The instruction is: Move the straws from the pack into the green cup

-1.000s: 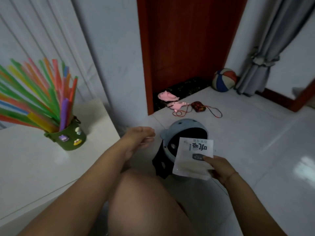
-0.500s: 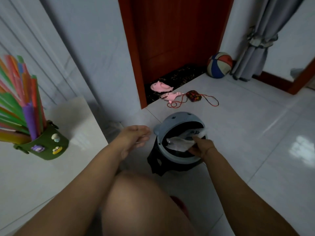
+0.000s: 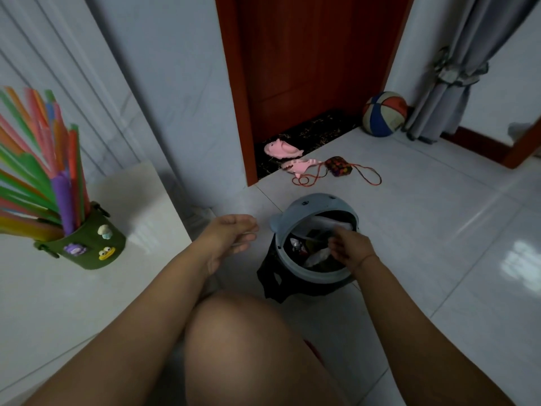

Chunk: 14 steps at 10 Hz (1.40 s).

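Bright multicoloured plastic straws (image 3: 44, 171) fan from the green felt cup (image 3: 87, 247) with cartoon charms on the white bench (image 3: 58, 317). The white pack (image 3: 330, 222) lies in the grey whale-shaped bin (image 3: 307, 205). The right hand (image 3: 348, 250) is curled above it, grip unclear. The left hand (image 3: 231, 238) hangs relaxed.

Floor (image 3: 439, 230): pale glossy tile.
Whale-shaped bin (image 3: 310, 205): blue-grey, black liner (image 3: 272, 276), standing on the floor with litter inside.
Pink slippers (image 3: 281, 149): a pair, at the dark speckled threshold (image 3: 316, 127).
Crocheted pouch (image 3: 338, 166): dark, red cord (image 3: 369, 178), just beside the slippers.
Basketball (image 3: 384, 114): against the tied grey curtain (image 3: 445, 83).
Door (image 3: 307, 54): red-brown wood.
Surface (image 3: 73, 303): white, at left.
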Each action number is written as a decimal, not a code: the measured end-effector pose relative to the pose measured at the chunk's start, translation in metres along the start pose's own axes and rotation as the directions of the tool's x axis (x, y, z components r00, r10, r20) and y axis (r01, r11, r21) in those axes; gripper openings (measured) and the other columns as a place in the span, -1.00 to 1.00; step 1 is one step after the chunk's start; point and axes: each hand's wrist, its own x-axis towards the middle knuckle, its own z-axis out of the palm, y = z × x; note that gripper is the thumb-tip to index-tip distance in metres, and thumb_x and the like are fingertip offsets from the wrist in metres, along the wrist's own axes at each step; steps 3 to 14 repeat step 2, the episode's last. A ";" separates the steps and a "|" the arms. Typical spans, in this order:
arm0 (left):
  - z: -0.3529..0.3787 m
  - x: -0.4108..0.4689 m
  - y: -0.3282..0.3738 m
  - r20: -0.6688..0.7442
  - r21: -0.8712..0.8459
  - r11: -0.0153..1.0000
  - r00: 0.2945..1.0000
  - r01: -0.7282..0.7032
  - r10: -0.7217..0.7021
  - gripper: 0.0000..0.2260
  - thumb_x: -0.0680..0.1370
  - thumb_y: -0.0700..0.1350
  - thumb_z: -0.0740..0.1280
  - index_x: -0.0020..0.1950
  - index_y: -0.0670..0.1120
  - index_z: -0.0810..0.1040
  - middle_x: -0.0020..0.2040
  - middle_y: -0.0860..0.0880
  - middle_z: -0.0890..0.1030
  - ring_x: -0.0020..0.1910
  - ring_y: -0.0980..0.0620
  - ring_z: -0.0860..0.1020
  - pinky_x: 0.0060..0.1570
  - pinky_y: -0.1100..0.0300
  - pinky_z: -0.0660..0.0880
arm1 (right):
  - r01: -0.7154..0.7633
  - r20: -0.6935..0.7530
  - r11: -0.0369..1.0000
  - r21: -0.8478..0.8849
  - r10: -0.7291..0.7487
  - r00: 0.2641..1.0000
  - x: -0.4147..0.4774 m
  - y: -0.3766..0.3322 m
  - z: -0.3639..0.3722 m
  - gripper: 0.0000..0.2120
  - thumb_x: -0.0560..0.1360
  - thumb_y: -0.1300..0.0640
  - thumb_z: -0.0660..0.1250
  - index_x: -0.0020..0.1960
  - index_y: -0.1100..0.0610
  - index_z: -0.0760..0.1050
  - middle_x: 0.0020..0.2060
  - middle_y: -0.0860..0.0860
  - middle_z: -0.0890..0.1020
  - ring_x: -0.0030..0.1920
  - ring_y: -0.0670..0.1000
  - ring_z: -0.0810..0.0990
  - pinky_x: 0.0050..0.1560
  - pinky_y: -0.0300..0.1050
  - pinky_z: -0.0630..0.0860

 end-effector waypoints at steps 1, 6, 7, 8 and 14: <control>-0.007 -0.013 0.003 0.001 -0.016 1.000 1.000 -0.027 0.027 -0.93 0.58 -0.16 0.31 0.01 -0.11 0.57 -0.02 -0.07 0.64 -0.02 0.00 0.58 0.02 0.18 0.50 | 0.096 0.075 0.995 0.011 -0.097 0.992 -0.013 -0.011 0.013 -0.82 0.49 0.04 0.34 -0.22 0.14 0.53 -0.34 0.05 0.56 -0.32 -0.02 0.51 -0.25 -0.18 0.49; -0.020 -0.024 0.004 -0.026 -0.045 0.997 0.998 -0.065 0.064 -0.92 0.57 -0.16 0.32 0.02 -0.11 0.58 -0.02 -0.07 0.65 -0.05 0.01 0.59 -0.03 0.18 0.52 | 0.164 0.139 0.985 0.046 -0.169 0.976 -0.028 -0.023 0.030 -0.86 0.51 0.05 0.31 -0.16 0.11 0.53 -0.22 0.03 0.60 -0.19 -0.04 0.57 -0.17 -0.18 0.54; -0.020 -0.024 0.004 -0.026 -0.045 0.997 0.998 -0.065 0.064 -0.92 0.57 -0.16 0.32 0.02 -0.11 0.58 -0.02 -0.07 0.65 -0.05 0.01 0.59 -0.03 0.18 0.52 | 0.164 0.139 0.985 0.046 -0.169 0.976 -0.028 -0.023 0.030 -0.86 0.51 0.05 0.31 -0.16 0.11 0.53 -0.22 0.03 0.60 -0.19 -0.04 0.57 -0.17 -0.18 0.54; -0.020 -0.024 0.004 -0.026 -0.045 0.997 0.998 -0.065 0.064 -0.92 0.57 -0.16 0.32 0.02 -0.11 0.58 -0.02 -0.07 0.65 -0.05 0.01 0.59 -0.03 0.18 0.52 | 0.164 0.139 0.985 0.046 -0.169 0.976 -0.028 -0.023 0.030 -0.86 0.51 0.05 0.31 -0.16 0.11 0.53 -0.22 0.03 0.60 -0.19 -0.04 0.57 -0.17 -0.18 0.54; -0.020 -0.024 0.004 -0.026 -0.045 0.997 0.998 -0.065 0.064 -0.92 0.57 -0.16 0.32 0.02 -0.11 0.58 -0.02 -0.07 0.65 -0.05 0.01 0.59 -0.03 0.18 0.52 | 0.164 0.139 0.985 0.046 -0.169 0.976 -0.028 -0.023 0.030 -0.86 0.51 0.05 0.31 -0.16 0.11 0.53 -0.22 0.03 0.60 -0.19 -0.04 0.57 -0.17 -0.18 0.54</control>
